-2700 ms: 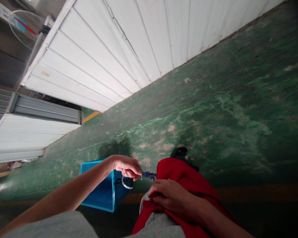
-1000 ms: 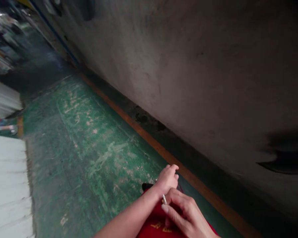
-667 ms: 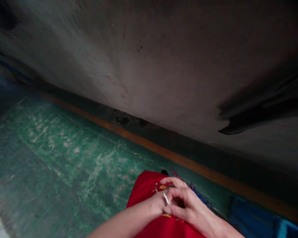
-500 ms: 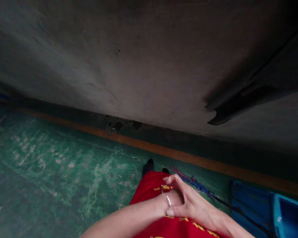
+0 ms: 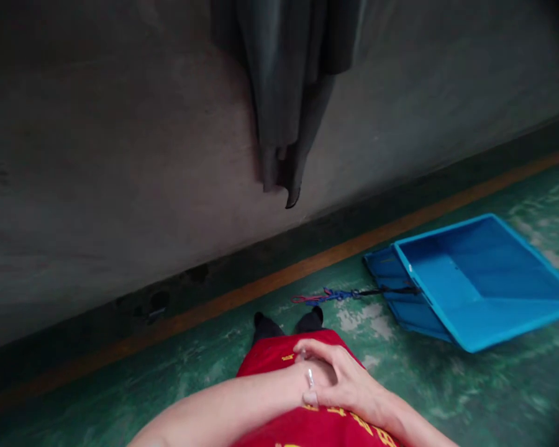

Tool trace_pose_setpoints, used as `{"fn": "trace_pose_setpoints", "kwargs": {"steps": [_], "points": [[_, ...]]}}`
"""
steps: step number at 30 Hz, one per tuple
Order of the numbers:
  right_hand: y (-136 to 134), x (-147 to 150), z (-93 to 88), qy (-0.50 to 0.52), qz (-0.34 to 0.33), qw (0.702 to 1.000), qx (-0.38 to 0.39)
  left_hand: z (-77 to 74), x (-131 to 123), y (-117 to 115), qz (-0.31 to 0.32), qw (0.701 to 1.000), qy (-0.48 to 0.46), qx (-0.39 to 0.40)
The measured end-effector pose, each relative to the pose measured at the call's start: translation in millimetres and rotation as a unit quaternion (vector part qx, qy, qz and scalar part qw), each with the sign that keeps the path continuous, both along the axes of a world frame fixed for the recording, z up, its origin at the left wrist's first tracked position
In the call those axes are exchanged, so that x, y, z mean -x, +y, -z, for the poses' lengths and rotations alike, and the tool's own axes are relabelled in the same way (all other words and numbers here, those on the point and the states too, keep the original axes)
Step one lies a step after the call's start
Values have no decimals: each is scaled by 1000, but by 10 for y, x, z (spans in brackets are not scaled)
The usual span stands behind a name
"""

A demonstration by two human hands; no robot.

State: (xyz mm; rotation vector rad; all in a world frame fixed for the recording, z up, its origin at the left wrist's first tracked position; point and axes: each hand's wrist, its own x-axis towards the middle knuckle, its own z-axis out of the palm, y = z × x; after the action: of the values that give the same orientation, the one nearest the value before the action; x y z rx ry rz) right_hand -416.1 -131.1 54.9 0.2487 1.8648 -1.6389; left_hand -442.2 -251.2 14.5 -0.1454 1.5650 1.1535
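Observation:
My right hand (image 5: 342,379) lies over my left hand (image 5: 302,380) against the red apron (image 5: 279,363) at my waist, its fingers wrapped round it. The left hand's fingers are hidden underneath; only the wrist and a small silvery ring (image 5: 310,377) show. Neither hand touches anything else. A blue plastic crate (image 5: 475,279) lies tilted on the green floor to the right. A blue and red cord (image 5: 340,294) runs from its near wall across the floor towards my black shoes (image 5: 263,324).
A grey concrete wall (image 5: 97,174) stands close ahead, with a dark cloth (image 5: 284,93) hanging down it. An orange stripe (image 5: 242,293) runs along the floor at the wall's foot. The worn green floor (image 5: 494,391) stretches to the right.
My left hand held the cord beside the crate 2.7 s ago; the cord now lies on the floor. The view has swung to the wall, and my hands have come together on the apron.

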Motion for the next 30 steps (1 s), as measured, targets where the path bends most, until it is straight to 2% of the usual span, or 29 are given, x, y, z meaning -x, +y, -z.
{"fn": "trace_pose_setpoints", "kwargs": {"steps": [4,9,12,14,15,16,18,20,22,23,24,25,26,27,30], "points": [[575,-373,-9,-7,34,998,-57,30,-417,710,21,999,24,3],[1406,-768,40,-7,51,996,-71,106,-789,1549,65,998,-1,-18],[1749,-960,109,9,73,996,-55,135,-1003,2034,46,996,48,66],[1895,-1033,156,21,91,995,-44,147,-1153,2366,3,970,134,201],[1952,-1051,178,28,100,994,-34,153,-1219,2523,-14,936,195,293],[2001,-1057,198,37,110,993,-20,160,-1275,2666,-21,885,265,382],[2083,-1049,231,55,128,990,14,172,-1350,2881,26,756,402,515],[2143,-1037,251,60,142,988,33,176,-1383,2985,161,631,489,581],[2177,-1040,259,52,154,986,31,172,-1394,2995,325,529,510,595],[2182,-1047,263,46,160,986,28,172,-1396,2977,390,494,504,591],[2180,-1055,270,38,168,985,24,175,-1396,2947,437,476,494,582],[2172,-1062,283,31,177,984,22,183,-1392,2909,462,480,482,569],[2159,-1066,306,24,184,982,21,199,-1380,2866,465,508,468,554],[2145,-1065,341,18,190,981,21,223,-1355,2819,446,557,449,537],[2126,-1025,518,-2,187,982,37,356,-1171,2680,332,757,338,450]]}}
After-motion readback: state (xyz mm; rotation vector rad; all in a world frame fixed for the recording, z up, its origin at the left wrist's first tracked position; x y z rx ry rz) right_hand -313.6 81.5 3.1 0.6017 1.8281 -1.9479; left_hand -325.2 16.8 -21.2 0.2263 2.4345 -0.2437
